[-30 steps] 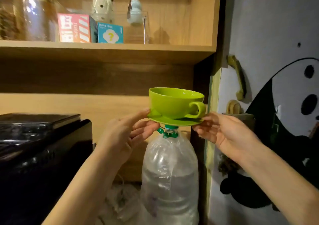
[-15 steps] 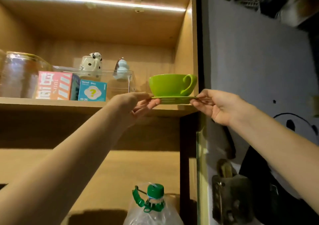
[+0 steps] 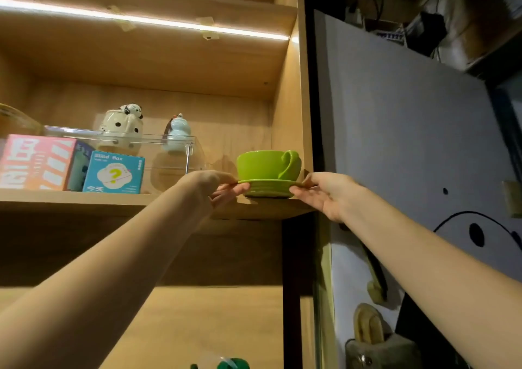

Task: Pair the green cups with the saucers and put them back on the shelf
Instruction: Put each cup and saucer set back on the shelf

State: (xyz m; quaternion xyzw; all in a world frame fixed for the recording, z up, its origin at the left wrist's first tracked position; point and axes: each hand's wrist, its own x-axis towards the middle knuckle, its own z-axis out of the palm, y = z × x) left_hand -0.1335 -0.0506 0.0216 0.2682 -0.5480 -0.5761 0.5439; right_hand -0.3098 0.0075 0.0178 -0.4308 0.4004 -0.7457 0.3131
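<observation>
The green cup (image 3: 267, 165) sits upright on its saucer (image 3: 268, 185), handle turned toward your right, and the pair is at the right end of the shelf (image 3: 113, 202), close against the cabinet's side wall (image 3: 288, 131). The saucer's foot looks to be on or only just above the board; the dark line under it does not settle which.

Your left hand (image 3: 210, 189) pinches the saucer's left rim with its fingers (image 3: 236, 192) curled under the edge, and your right hand (image 3: 329, 192) pinches the right rim the same way, so both are closed on the saucer and neither touches the cup. The two grips lie straight across from each other, left to right, with the cup centred between them.

What the next move likely turns on: the pair stands at the front lip of the shelf, and free space lies straight back, away from you. To the left a clear plastic bin (image 3: 175, 153) stands near; to the right the wall is just beside your knuckles. Judged from this, a level push inward suits, then letting go sideways, the right hand having the tighter gap.
</observation>
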